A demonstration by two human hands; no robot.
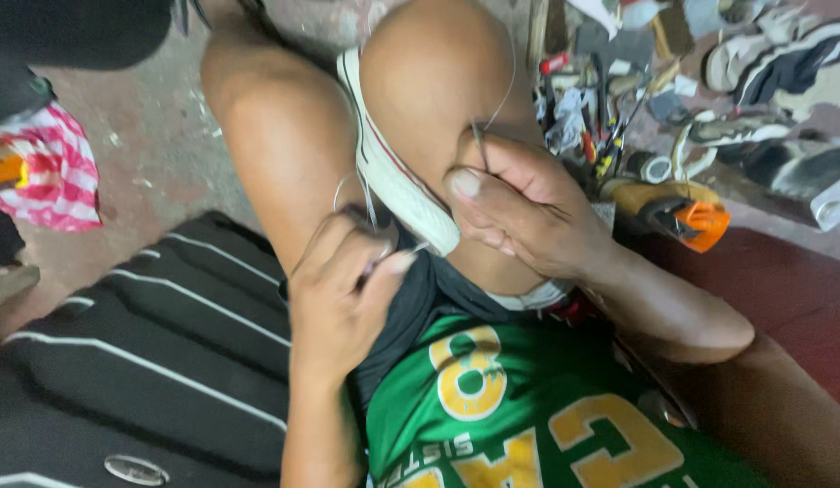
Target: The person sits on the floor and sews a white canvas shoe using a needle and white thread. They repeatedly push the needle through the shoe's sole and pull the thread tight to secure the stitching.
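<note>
A white sneaker (393,172) with a red stripe on its sole is clamped between my knees, sole edge toward me. My left hand (343,289) pinches a thin pale thread (347,185) at the shoe's near side. My right hand (519,212) presses on the shoe's heel end and holds a thin needle or awl (478,140) between the fingers, with thread running up from it. I wear a green jersey (510,407) with yellow print.
A black striped bag or mat (167,343) lies at my left. A pink checked cloth (54,176) sits at far left. Tools, tape and scraps (591,108) clutter the floor at upper right, next to an orange-tipped tool (691,217) and several shoes (781,63).
</note>
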